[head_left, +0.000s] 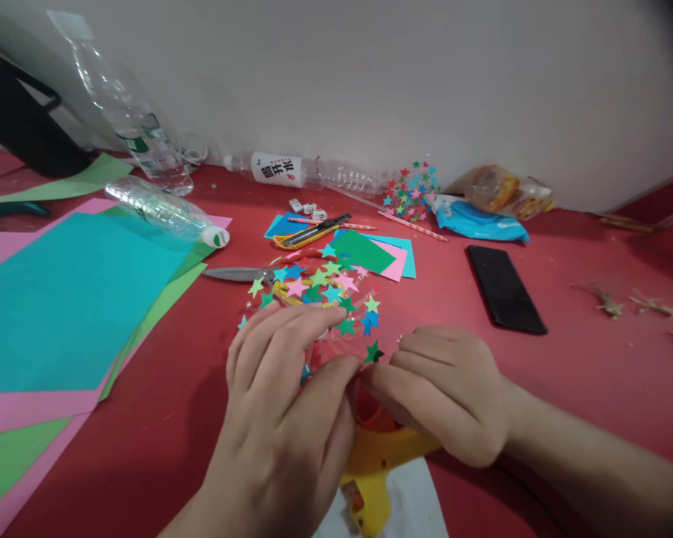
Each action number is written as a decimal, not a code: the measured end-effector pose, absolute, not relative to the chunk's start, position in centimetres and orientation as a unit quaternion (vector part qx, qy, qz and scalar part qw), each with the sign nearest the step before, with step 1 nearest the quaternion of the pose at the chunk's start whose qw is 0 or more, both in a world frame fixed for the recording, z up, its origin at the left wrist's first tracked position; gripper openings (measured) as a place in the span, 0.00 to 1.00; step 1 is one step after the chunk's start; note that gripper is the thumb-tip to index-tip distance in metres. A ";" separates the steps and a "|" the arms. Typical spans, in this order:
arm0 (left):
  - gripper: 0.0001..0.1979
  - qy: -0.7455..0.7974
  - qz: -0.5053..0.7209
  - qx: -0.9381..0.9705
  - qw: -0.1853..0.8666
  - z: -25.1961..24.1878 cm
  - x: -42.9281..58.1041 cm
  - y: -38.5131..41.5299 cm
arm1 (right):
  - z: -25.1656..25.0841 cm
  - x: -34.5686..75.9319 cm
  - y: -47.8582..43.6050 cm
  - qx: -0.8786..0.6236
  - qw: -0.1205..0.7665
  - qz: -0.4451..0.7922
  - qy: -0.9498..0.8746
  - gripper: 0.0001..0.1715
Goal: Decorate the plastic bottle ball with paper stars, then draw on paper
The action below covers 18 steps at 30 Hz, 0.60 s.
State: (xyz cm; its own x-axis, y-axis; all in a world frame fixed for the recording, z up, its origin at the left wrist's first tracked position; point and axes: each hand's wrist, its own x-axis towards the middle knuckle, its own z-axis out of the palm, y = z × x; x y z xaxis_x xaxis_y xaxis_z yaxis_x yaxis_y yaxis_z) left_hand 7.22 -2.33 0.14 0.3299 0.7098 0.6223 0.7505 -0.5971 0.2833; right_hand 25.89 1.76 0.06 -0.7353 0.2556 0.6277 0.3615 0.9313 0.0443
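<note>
My left hand (292, 396) is wrapped around a clear plastic bottle piece (342, 345) dotted with paper stars in green, blue, pink and yellow. The thumb and forefinger tips of my right hand (449, 388) are pressed together at its near right edge, touching the left thumb; what they pinch is hidden. Below both hands lies a yellow glue gun (370, 456), over a white sheet (418, 493). Scissors (232, 274) rest beyond the left hand, their handles partly behind the starry plastic.
Large coloured paper sheets (84, 306) cover the left side, with a clear bottle (157, 209) on them. Behind are a box cutter (311, 232), small paper pieces (364, 250), a labelled bottle (277, 169) and another star-covered piece (412, 190). A black phone (505, 289) lies right.
</note>
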 end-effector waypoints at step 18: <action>0.12 -0.463 -0.383 -0.799 0.022 0.4 7.5 -2.4 | 0.2 26.0 1.7 -0.166 0.317 -0.083 -0.930 0.11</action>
